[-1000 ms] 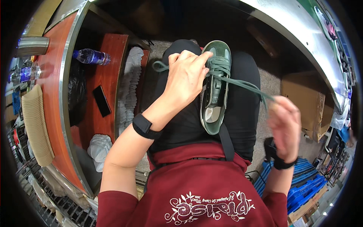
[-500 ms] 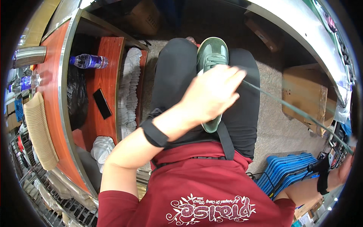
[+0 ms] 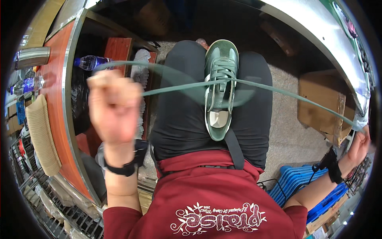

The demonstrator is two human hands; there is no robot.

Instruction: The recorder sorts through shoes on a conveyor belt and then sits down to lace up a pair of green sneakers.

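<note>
A green sneaker (image 3: 213, 49) rests lengthwise across my lap between my thighs, toe pointing away, with a white patch inside its heel. Its green shoelace (image 3: 294, 96) is threaded through the upper holes and stretched out to both sides. My left hand (image 3: 115, 107), blurred by motion, is closed in a fist round one lace end at the left. A loose part of that lace arcs blurred above it. Out near the right rim, my right hand (image 3: 359, 145) is closed on the other end.
At the left, a red-brown cabinet (image 3: 55, 99) holds water bottles (image 3: 92, 62) and a row of beige insole-like pieces (image 3: 40, 135). A cardboard box (image 3: 318, 103) stands on the floor at the right, near stacked blue racks (image 3: 296, 183). A pale curved table edge (image 3: 318, 32) crosses the upper right.
My left hand has swung from over the sneaker out to the left, drawing a lace end with it. The sneaker's laced upper is uncovered. My right hand has come slightly lower.
</note>
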